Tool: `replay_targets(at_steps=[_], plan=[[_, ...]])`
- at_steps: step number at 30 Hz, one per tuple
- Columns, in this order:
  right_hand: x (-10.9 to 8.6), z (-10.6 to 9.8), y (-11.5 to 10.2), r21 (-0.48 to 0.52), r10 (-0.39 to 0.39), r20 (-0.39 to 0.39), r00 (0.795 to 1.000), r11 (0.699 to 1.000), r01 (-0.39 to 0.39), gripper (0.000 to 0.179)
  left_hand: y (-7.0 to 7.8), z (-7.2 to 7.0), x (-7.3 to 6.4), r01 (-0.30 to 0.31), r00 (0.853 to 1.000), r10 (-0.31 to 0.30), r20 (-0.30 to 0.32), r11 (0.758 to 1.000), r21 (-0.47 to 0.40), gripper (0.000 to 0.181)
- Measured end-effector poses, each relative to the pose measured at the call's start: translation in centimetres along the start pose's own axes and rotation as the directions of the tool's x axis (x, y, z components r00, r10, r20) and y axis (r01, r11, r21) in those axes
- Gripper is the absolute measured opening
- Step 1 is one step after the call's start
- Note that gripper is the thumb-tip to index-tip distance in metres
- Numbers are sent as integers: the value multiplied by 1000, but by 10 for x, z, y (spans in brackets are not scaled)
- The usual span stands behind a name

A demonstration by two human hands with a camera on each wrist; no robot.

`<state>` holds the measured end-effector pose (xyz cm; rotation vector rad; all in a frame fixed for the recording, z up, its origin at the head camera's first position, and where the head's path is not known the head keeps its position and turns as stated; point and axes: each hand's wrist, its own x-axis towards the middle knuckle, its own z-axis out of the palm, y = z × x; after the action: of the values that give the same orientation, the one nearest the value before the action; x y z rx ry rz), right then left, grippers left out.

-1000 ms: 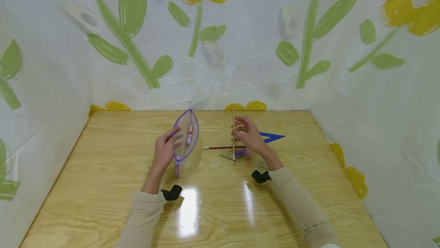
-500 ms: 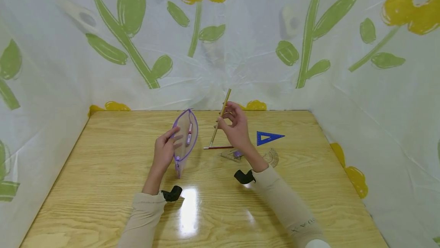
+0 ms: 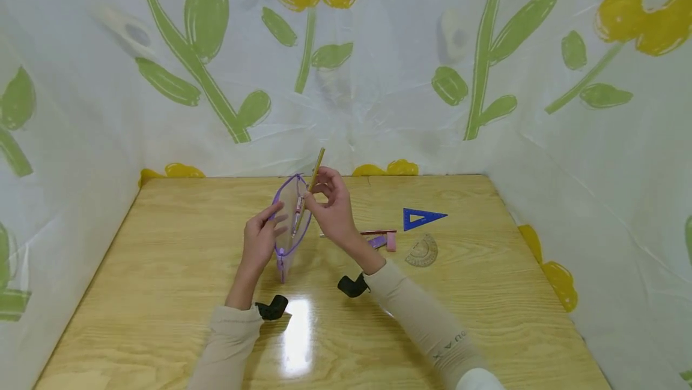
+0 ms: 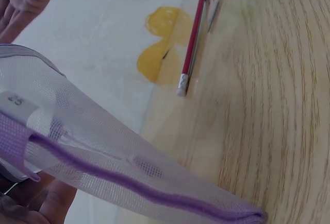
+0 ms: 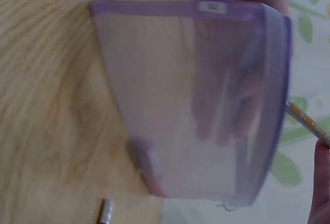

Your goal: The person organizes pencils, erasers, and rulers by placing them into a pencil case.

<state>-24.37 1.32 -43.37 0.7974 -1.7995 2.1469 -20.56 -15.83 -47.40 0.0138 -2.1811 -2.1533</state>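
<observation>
A see-through mesh zip pouch [image 3: 288, 251] with purple trim stands raised over the table, its mouth spread apart. My left hand [image 3: 258, 238] grips its left side, fingers showing through the mesh in the right wrist view. Inside lies a small white and pink tube-like item [image 3: 298, 205]. Between thumb and fingers, my right hand [image 3: 334, 213] pinches a yellow pencil [image 3: 317, 167], slanted with its upper end pointing up and right. The pencil's lower end overlaps the pouch opening in the head view; in the right wrist view the pencil [image 5: 307, 121] meets the purple rim.
On the wooden table [image 3: 486, 318], right of the pouch, lie a red pencil [image 3: 385, 232], a purple piece [image 3: 376, 242], a pink block [image 3: 391, 241], a blue set square [image 3: 424, 218] and a clear protractor [image 3: 421, 253]. Flower-printed sheeting [image 3: 389, 107] walls the back and sides.
My right hand has carried the yellow pencil leftward from over the loose stationery to the pouch mouth, tilting it from upright. The left hand and pouch have stayed nearly still.
</observation>
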Motion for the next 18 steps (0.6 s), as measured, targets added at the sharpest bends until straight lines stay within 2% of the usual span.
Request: replay_targets(at_steps=[3, 6, 11, 13, 18], plan=[[-6, 9, 6, -39, 82, 31, 996, 996, -81, 44, -1, 0, -2, 6, 1000, -6, -14, 1000, 8, 45], [-7, 14, 5, -87, 132, 73, 989, 988, -125, 45, 0, 1, -2, 9, 999, -9, -31, 1000, 12, 44], [-7, 20, -17, -149, 175, 153, 973, 977, -153, 42, 1, 1, -3, 13, 999, -13, -42, 1000, 12, 44], [-7, 22, -25, -164, 193, 163, 968, 972, -166, 41, 1, 0, -3, 14, 999, -14, -40, 1000, 11, 45], [-6, 24, -31, -196, 252, 165, 954, 956, -218, 40, -1, 1, -3, 13, 998, -13, -57, 1000, 12, 44]])
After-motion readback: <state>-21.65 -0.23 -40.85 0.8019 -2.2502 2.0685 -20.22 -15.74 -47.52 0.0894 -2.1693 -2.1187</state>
